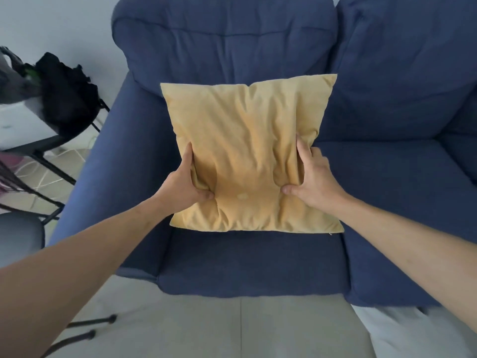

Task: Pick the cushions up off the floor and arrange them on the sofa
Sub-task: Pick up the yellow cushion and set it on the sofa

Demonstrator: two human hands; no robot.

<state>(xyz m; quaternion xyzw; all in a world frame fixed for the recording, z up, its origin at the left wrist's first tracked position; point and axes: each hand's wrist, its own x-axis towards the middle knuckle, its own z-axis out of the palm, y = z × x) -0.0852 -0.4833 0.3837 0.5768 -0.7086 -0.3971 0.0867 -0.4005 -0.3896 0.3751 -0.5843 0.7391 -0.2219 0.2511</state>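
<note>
A square yellow cushion [245,151] is held above the left seat of a dark blue sofa [247,259]. My left hand [184,180] grips its left edge, thumb pressed into the front. My right hand [311,177] grips the right side, with the thumb dug into the fabric. The cushion tilts back toward the sofa's backrest [224,40]. Whether its lower edge touches the seat is unclear. No other cushion is in view.
The sofa's left armrest [103,161] runs beside a black-framed side table [31,125] carrying a black bag [67,91]. A grey stool [20,233] stands at the lower left. Pale tiled floor [232,329] lies in front of the sofa.
</note>
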